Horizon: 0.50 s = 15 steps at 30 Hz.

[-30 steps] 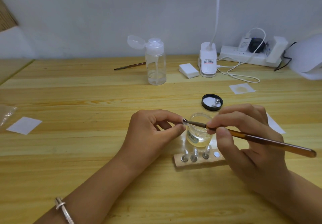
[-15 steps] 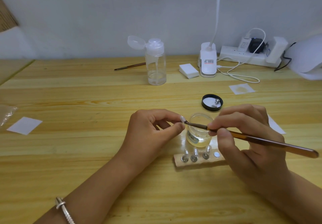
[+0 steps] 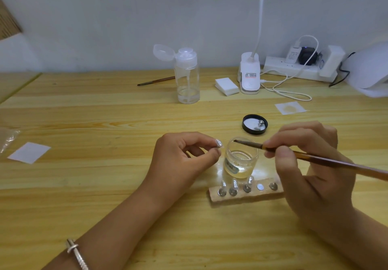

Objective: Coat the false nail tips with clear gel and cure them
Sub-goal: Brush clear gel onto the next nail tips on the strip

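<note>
**One nail tip pinched beside the open gel jar, brush bristles at its rim**

The pale, glossy nail tip is pinched between thumb and forefinger of the left hand, just left of the jar and apart from the brush. The small clear jar stands upright and open on the surface, with a shallow pool of clear gel at its bottom and a label on its side. The brown-handled brush, gripped low on its handle by the right hand, slants with its dark bristles over the jar's far rim. Just in front of the jar lies a wooden strip. It carries three mounted tips on metal stands, then two bare metal discs. The jar's black lid lies upturned behind it, with small metal pieces inside.
</note>
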Each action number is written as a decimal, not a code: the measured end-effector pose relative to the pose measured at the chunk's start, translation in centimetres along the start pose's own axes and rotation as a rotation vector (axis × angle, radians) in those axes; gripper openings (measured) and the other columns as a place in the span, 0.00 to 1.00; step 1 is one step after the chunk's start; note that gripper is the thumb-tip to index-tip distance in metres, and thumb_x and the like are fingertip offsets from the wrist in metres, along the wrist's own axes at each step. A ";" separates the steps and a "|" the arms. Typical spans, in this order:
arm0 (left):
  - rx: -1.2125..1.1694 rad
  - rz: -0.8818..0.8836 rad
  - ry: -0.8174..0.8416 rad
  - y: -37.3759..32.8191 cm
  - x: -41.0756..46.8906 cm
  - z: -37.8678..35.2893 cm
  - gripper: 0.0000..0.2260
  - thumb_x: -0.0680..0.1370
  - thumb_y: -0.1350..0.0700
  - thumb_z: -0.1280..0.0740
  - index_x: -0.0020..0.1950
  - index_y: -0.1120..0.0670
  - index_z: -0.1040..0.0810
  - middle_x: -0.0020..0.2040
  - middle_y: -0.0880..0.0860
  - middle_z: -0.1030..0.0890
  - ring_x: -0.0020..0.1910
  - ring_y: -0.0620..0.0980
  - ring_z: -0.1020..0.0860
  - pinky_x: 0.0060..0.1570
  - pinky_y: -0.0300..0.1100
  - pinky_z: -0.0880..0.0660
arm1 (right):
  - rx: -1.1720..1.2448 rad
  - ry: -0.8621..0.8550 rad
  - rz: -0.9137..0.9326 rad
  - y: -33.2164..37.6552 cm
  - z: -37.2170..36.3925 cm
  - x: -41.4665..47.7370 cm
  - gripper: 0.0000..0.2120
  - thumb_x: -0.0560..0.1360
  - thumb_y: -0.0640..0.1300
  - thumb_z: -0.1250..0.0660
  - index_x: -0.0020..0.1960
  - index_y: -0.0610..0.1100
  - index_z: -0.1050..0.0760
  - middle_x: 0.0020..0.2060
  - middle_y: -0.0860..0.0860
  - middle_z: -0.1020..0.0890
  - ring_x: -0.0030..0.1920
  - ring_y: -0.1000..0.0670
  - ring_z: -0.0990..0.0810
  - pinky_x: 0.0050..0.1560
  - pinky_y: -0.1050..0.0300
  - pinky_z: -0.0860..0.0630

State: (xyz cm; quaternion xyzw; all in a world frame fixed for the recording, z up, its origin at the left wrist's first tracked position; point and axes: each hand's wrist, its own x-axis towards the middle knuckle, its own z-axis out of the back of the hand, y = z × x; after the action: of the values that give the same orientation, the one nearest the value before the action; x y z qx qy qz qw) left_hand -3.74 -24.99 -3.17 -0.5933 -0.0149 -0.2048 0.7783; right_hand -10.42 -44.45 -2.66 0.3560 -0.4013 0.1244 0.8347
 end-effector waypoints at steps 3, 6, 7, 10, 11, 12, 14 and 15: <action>-0.007 -0.002 -0.003 0.0 0.0 0.0 0.03 0.69 0.56 0.25 0.39 0.48 0.14 0.37 0.43 0.15 0.31 0.40 0.23 0.30 0.30 0.32 | -0.024 -0.115 0.009 0.5 -0.3 -0.1 0.08 0.75 0.41 0.42 0.43 0.49 0.26 0.37 0.54 0.22 0.45 0.44 0.23 0.54 0.57 0.35; -0.006 0.006 0.006 0.0 0.0 -0.1 0.05 0.70 0.60 0.24 0.39 0.48 0.14 0.37 0.44 0.15 0.31 0.40 0.23 0.30 0.31 0.31 | -0.040 -0.088 -0.035 0.1 -0.2 0.2 0.09 0.75 0.42 0.43 0.41 0.49 0.27 0.38 0.57 0.23 0.47 0.49 0.25 0.52 0.61 0.34; 0.000 0.008 0.006 0.0 0.0 -0.1 0.06 0.71 0.60 0.24 0.39 0.48 0.14 0.37 0.44 0.15 0.31 0.40 0.24 0.30 0.32 0.31 | -0.026 -0.071 -0.076 0.2 -0.3 0.0 0.09 0.75 0.43 0.44 0.41 0.50 0.27 0.38 0.57 0.23 0.47 0.50 0.26 0.51 0.63 0.34; 0.013 0.000 0.011 0.0 0.0 -0.2 0.03 0.69 0.57 0.25 0.39 0.48 0.14 0.37 0.44 0.15 0.31 0.39 0.23 0.30 0.33 0.31 | -0.008 -0.009 -0.130 -0.1 -0.6 0.0 0.09 0.76 0.45 0.44 0.40 0.49 0.26 0.39 0.56 0.22 0.47 0.51 0.27 0.50 0.67 0.34; 0.014 -0.002 0.009 0.0 0.0 -0.2 0.03 0.68 0.55 0.26 0.39 0.48 0.14 0.36 0.43 0.15 0.31 0.40 0.23 0.30 0.33 0.30 | -0.006 0.013 -0.129 -0.2 -0.7 0.1 0.09 0.76 0.45 0.43 0.40 0.48 0.26 0.39 0.55 0.22 0.46 0.50 0.26 0.49 0.66 0.34; 0.012 -0.001 0.006 0.1 0.0 -0.2 0.03 0.68 0.55 0.26 0.39 0.48 0.14 0.36 0.43 0.15 0.31 0.40 0.23 0.30 0.34 0.30 | -0.002 0.033 -0.125 -0.3 -0.8 0.1 0.10 0.76 0.45 0.43 0.40 0.47 0.25 0.39 0.54 0.22 0.45 0.50 0.25 0.49 0.65 0.33; 0.008 -0.001 0.007 0.1 0.0 -0.3 0.03 0.68 0.55 0.26 0.39 0.48 0.14 0.36 0.43 0.15 0.31 0.40 0.23 0.30 0.34 0.30 | -0.005 0.068 -0.114 -0.4 -0.9 0.1 0.11 0.76 0.46 0.43 0.41 0.45 0.25 0.39 0.54 0.23 0.44 0.51 0.25 0.48 0.60 0.32; 0.011 -0.004 0.010 0.2 0.0 -0.3 0.03 0.69 0.55 0.26 0.39 0.48 0.14 0.36 0.43 0.15 0.31 0.40 0.23 0.30 0.34 0.29 | 0.001 0.083 -0.119 -0.3 -1.0 0.1 0.11 0.76 0.46 0.44 0.41 0.45 0.25 0.39 0.53 0.23 0.44 0.51 0.26 0.48 0.58 0.31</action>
State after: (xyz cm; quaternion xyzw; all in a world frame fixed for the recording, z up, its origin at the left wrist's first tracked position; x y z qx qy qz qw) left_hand -3.72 -25.19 -3.39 -0.5880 -0.0133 -0.2091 0.7813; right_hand -9.60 -44.02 -3.13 0.3743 -0.3442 0.0893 0.8564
